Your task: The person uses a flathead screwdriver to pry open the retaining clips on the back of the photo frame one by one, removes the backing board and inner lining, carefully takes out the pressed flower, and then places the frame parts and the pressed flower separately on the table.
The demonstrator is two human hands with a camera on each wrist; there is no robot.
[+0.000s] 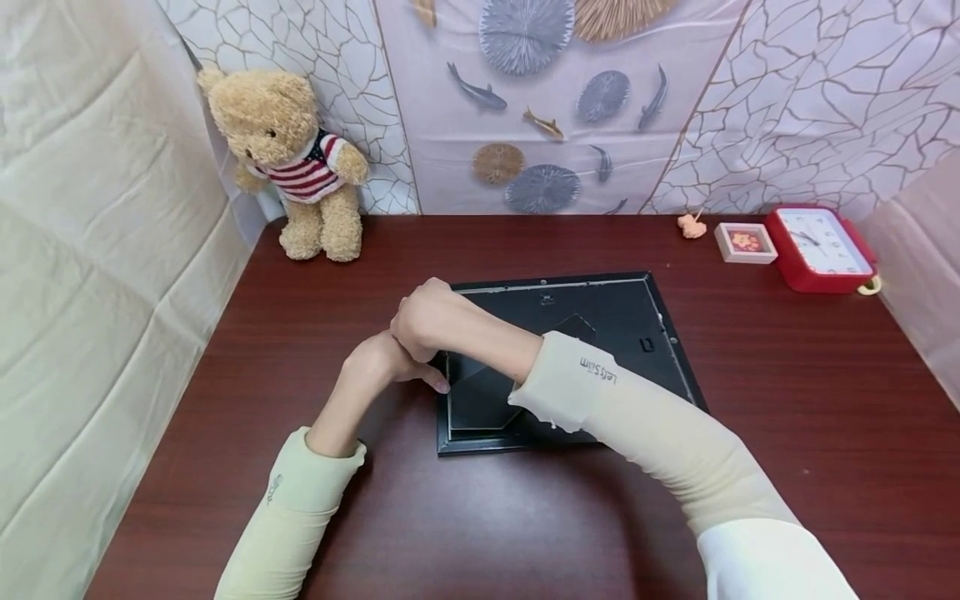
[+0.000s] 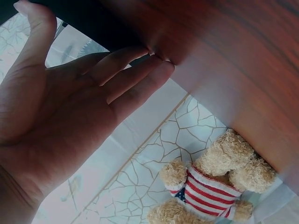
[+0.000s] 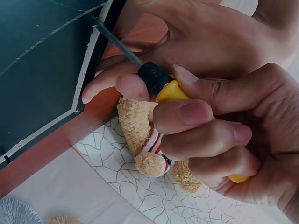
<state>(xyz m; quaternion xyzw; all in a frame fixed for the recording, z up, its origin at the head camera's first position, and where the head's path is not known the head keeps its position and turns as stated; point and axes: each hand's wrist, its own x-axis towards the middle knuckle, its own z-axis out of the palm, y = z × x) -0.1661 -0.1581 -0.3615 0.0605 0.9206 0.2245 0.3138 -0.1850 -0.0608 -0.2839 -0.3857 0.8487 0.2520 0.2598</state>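
A black picture frame (image 1: 615, 312) lies face down on the table, its backing and folded stand leg showing. My right hand (image 1: 431, 319) is at the frame's left side, over part of my left hand. In the right wrist view it grips a screwdriver (image 3: 174, 92) by its yellow and black handle, the metal shaft reaching the frame's inner edge. The screwdriver is hidden in the head view. My left hand (image 1: 377, 360) lies along the left edge, thumb against the frame. Its other fingers stretch out straight, fingertips at the tabletop, in the left wrist view.
The dark red wooden table (image 1: 787, 433) bears a teddy bear (image 1: 303, 167) in a striped sweater at the back left. At the back right are a red clock (image 1: 821, 246), a small white framed box (image 1: 746, 242) and a little pinkish figure (image 1: 691, 225). Patterned cloth hangs behind.
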